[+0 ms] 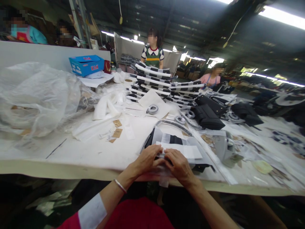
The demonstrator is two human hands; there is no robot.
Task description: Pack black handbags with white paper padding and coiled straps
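A black handbag (pixel 175 140) lies near the table's front edge, partly covered by pale wrapping, with its grey wrapped handle (pixel 177 123) arching away from me. Across its near side is a white wrapping sheet (pixel 188 151). My left hand (pixel 150 158) and my right hand (pixel 177 163) meet at this sheet's left end. Both have curled fingers, the fingertips pinching its edge close together. Exactly what lies under the fingers is hidden. Thin clear plastic (pixel 164 181) hangs below the hands at the table edge.
Crumpled clear plastic (pixel 43 95) covers the left side, near a blue box (pixel 86 65). Brown tags (pixel 117 133) lie left of the bag. Stacked wrapped bags (pixel 153 78) stand behind; black bags (pixel 207 117) sit right. A person (pixel 152 54) stands across the table.
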